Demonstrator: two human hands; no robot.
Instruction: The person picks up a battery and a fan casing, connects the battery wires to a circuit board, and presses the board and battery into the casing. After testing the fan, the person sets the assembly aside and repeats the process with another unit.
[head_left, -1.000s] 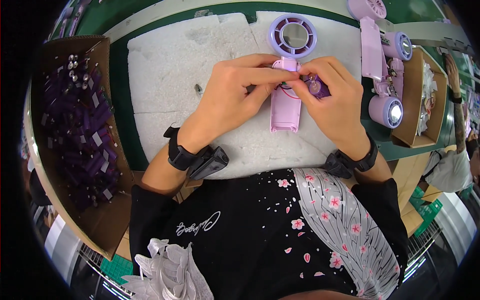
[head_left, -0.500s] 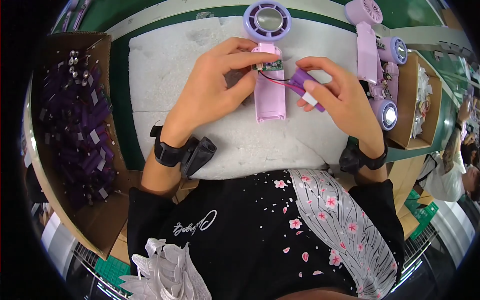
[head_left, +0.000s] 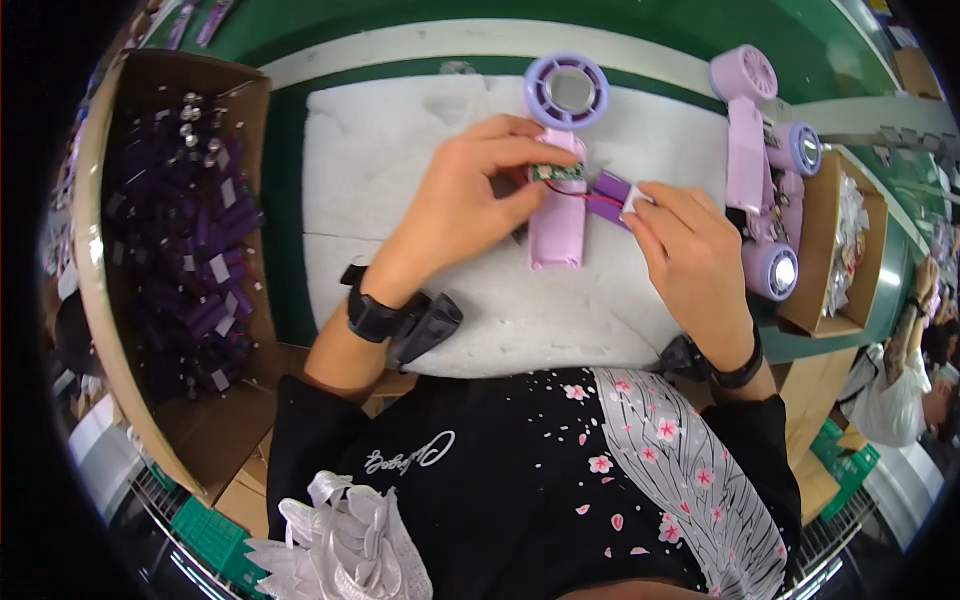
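Note:
A lilac handheld fan lies on the white foam pad, its round head (head_left: 567, 92) away from me and its open pink handle shell (head_left: 557, 240) toward me. My left hand (head_left: 475, 200) curls around the upper handle from the left, index finger over a small green circuit board (head_left: 556, 173) and thumb at the handle's edge. Red and black wires run from the board to a purple cylindrical battery (head_left: 610, 190) just right of the handle. My right hand (head_left: 690, 240) pinches the battery's white patch (head_left: 634, 200) between thumb and fingers.
At the left stands a cardboard box (head_left: 180, 430) with many purple batteries. More pink fan parts (head_left: 745, 150) are stacked on the right, beside a smaller box (head_left: 870, 270) of white pieces. The foam pad (head_left: 400, 130) covers the table before me. Another person (head_left: 890, 400) is at the far right.
My right hand has shifted its grip from the battery's sides to its white patch, and the battery's tilt has changed. My left hand stays at the board. The whole view has shifted.

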